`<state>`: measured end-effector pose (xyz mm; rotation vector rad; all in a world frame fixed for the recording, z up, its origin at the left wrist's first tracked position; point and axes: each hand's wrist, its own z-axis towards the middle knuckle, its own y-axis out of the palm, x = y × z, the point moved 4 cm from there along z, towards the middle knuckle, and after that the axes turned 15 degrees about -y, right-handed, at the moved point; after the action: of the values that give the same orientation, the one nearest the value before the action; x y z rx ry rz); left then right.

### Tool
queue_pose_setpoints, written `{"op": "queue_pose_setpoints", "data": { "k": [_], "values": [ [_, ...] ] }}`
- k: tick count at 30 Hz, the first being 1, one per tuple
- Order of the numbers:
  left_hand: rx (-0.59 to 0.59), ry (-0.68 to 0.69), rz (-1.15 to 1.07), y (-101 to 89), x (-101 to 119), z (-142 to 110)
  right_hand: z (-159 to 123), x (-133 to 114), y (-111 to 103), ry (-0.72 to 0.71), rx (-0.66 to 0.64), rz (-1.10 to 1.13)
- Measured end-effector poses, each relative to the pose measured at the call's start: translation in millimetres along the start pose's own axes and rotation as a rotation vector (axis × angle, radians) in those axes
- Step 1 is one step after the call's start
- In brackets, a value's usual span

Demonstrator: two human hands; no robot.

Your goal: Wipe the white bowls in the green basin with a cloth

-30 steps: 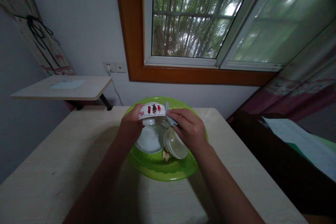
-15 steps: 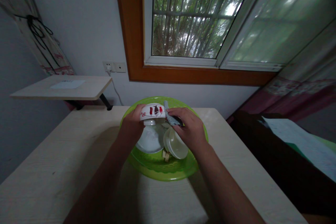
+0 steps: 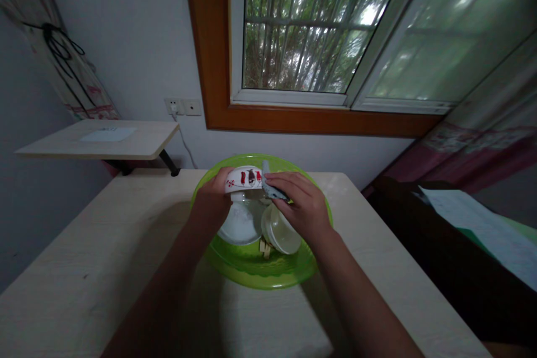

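Observation:
My left hand [image 3: 213,199] grips the left side of a white bowl [image 3: 244,179] with red and dark printed marks, tilted on its side above a green basin [image 3: 260,280]. My right hand [image 3: 304,201] is closed on a grey cloth [image 3: 272,190], which presses against the bowl's right edge. Inside the basin lie a white plate [image 3: 240,224] and white bowls [image 3: 287,232] leaning on their sides. Small light-brown pieces [image 3: 264,248] rest beside these bowls. The far part of the basin's contents is hidden behind my hands and the held bowl.
The basin stands on a pale wooden table [image 3: 138,268]. A raised shelf [image 3: 126,148] with a paper [image 3: 108,134] is at the back left. Behind are a wall socket [image 3: 182,106] and a window [image 3: 310,28]. Papers [image 3: 474,224] lie on a dark surface at the right.
The cloth in my right hand has shifted slightly along the bowl's right edge. The bowl has turned a little; my left hand stays almost in place.

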<state>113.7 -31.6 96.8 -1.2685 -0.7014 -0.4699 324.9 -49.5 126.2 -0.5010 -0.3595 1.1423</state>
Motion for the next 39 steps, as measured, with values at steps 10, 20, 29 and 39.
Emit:
{"op": "queue_pose_setpoints", "data": {
  "k": [10, 20, 29, 39],
  "values": [
    [-0.023, 0.032, -0.072, 3.3, -5.2, 1.5, -2.5, -2.8, -2.9, 0.007, 0.046, -0.081],
    [-0.056, -0.001, -0.123, 0.8, -3.1, 0.0, -0.9, -5.1, -2.2, -0.065, 0.043, -0.094],
    [-0.047, 0.041, -0.075, 3.1, 1.4, -3.0, -0.9, -5.3, -4.1, -0.089, 0.056, -0.120],
    [-0.043, 0.046, -0.106, 3.7, 0.9, -2.4, -0.7, -6.9, -4.7, -0.073, 0.075, -0.131]
  ]
}}
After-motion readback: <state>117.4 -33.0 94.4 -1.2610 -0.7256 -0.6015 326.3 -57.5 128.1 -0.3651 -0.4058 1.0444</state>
